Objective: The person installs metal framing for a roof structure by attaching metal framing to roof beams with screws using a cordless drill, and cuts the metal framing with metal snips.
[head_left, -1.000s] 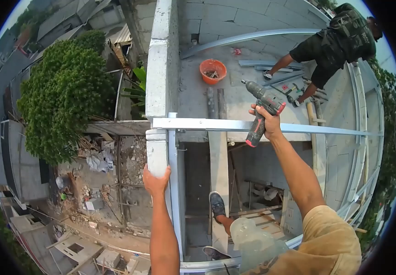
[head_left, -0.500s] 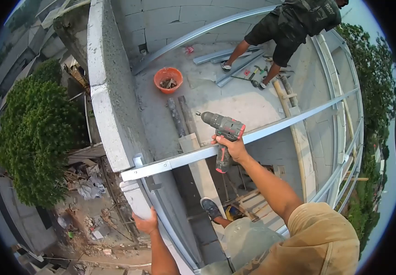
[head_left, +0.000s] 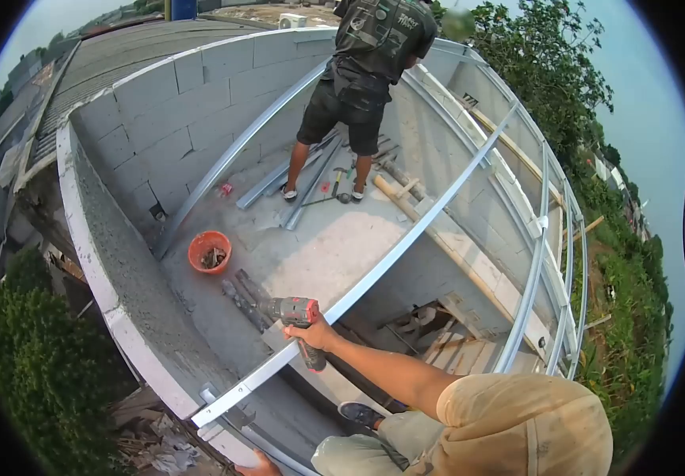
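Observation:
My right hand [head_left: 316, 335] is wrapped round the grip of a cordless drill [head_left: 299, 312], whose nose points left. The drill is just above a long silver metal beam [head_left: 406, 242] that crosses the view diagonally. At the bottom edge, my left hand [head_left: 260, 466] is partly cut off by the frame. It rests against the top of the pale block wall [head_left: 227, 444], near the beam's lower end, with its fingers mostly hidden.
A co-worker [head_left: 358, 87] in dark clothes stands on the floor beyond, beside loose metal profiles [head_left: 267, 188] and a hammer [head_left: 337, 181]. An orange basin [head_left: 210, 252] holds debris. Curved metal rails [head_left: 534, 278] run at the right. A tree [head_left: 49, 349] stands outside the wall.
The view has tilted up and turned, showing more roof and sky. My right hand and the drill appear lower and further left. The co-worker now stands more upright.

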